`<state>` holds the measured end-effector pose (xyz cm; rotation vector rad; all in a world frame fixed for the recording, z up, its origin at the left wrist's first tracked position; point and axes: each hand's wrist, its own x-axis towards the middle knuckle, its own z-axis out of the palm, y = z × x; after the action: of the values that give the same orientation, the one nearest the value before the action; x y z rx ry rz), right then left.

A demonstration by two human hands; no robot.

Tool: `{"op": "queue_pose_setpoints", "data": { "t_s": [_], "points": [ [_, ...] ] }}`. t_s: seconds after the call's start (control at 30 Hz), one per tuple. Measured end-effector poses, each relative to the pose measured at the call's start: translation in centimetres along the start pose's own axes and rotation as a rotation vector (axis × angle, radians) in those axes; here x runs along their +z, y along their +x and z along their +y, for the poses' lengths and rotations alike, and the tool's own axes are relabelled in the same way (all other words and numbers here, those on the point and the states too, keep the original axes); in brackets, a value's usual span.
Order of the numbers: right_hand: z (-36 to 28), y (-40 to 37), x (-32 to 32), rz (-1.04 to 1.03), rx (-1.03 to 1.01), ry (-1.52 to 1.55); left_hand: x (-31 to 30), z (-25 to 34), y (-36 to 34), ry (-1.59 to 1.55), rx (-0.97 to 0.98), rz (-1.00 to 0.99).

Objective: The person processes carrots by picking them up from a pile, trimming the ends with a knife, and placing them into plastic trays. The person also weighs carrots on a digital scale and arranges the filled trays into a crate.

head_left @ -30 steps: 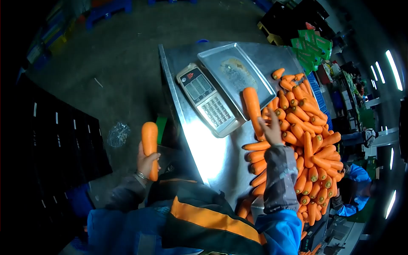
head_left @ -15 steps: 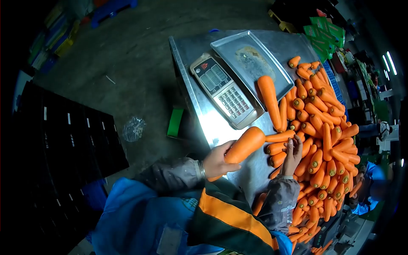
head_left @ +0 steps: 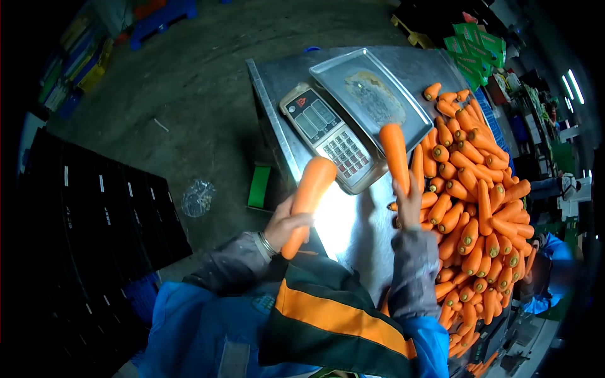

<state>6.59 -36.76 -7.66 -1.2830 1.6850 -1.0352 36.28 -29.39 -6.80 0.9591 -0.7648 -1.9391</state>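
Observation:
In my left hand [head_left: 285, 222], closed around its lower part, a thick carrot [head_left: 310, 189] stands tilted above the table's near left edge. My right hand [head_left: 408, 203] is closed on the narrow end of another big carrot [head_left: 394, 154]. The broad end of that carrot lies against the rim of the scale's metal tray [head_left: 337, 88]. Part of my right fingers is hidden by the hand itself. Beside my right hand spreads a large pile of carrots [head_left: 485, 208]. The weighing scale [head_left: 324, 129] sits to the left of the pile, with its keypad and display facing up.
All this stands on a metal table [head_left: 283, 69]. Black stacked crates [head_left: 94, 220] are on the left, with a crumpled clear plastic bag [head_left: 198, 198] and a green box [head_left: 259, 186] on the floor. Another person's blue sleeve [head_left: 554, 252] shows beyond the pile.
My left hand has moved left with its carrot, which now points more upright. My right hand has gone from over the pile to the carrot by the scale and taken hold of it.

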Motion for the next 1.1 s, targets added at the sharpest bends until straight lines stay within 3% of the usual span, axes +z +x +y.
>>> {"op": "queue_pose_setpoints", "data": {
  "t_s": [0.1,0.17,0.23,0.3,0.37,0.4,0.43,0.47,0.5,0.53,0.57,0.63,0.7,0.77,0.8,0.83,0.97,1.1],
  "points": [
    [6.9,-7.8,-1.1,0.022,-0.124,0.004,-1.3,0.5,0.6,-0.394,-0.154,-0.183],
    [7.4,-12.5,-1.7,-0.066,-0.142,-0.106,-0.8,0.4,1.4,-0.353,-0.067,-0.243],
    [7.8,-15.0,-2.4,-0.157,-0.048,-0.554,0.2,0.9,2.2,-0.384,-0.046,-0.341],
    [9.9,-15.4,-2.4,-0.058,-0.197,-0.646,1.3,0.8,3.3,-0.411,-0.063,-0.353],
    [5.8,-13.8,-1.7,-0.039,-0.211,-0.347,2.8,0.8,4.4,-0.397,-0.058,-0.319],
    [2.5,-12.9,-0.5,-0.138,-0.075,0.133,3.5,0.7,5.3,-0.279,-0.023,-0.339],
    [-0.4,-11.7,0.6,-0.259,-0.010,0.369,4.8,0.9,5.9,-0.184,0.013,-0.323],
    [-2.6,-10.4,1.7,-0.405,0.040,0.539,6.1,0.8,6.5,-0.120,0.059,-0.324],
    [-4.2,-8.8,2.8,-0.463,0.013,0.443,7.2,0.9,7.2,-0.057,0.110,-0.321],
    [-3.3,-6.8,4.2,-0.305,-0.150,0.349,8.2,1.3,7.7,-0.053,0.160,-0.284],
    [-4.9,-5.3,4.4,-0.192,0.024,0.376,8.8,2.0,8.1,-0.049,0.209,-0.245],
    [-5.6,-0.8,3.0,-0.133,-0.009,0.362,7.4,1.4,8.8,0.169,0.273,-0.064],
    [-1.5,3.7,2.1,0.140,-0.368,-0.148,5.2,2.6,6.8,0.054,0.188,-0.179],
    [-0.3,5.4,-0.5,0.088,-0.186,-0.530,2.1,2.1,5.5,0.143,0.049,-0.183],
    [-1.2,5.1,-1.2,0.045,-0.239,-0.639,0.3,0.7,5.2,0.216,-0.023,-0.159],
    [-3.8,3.8,-1.3,-0.026,-0.084,-0.630,-1.3,-0.9,4.7,0.246,-0.065,-0.101],
    [-0.1,4.5,-3.9,0.157,-0.087,-0.200,-4.0,-4.8,1.9,0.275,-0.217,0.028],
    [1.7,2.3,-5.7,0.255,-0.049,0.133,-3.9,-5.7,0.1,0.131,-0.385,-0.014]
  ]
}}
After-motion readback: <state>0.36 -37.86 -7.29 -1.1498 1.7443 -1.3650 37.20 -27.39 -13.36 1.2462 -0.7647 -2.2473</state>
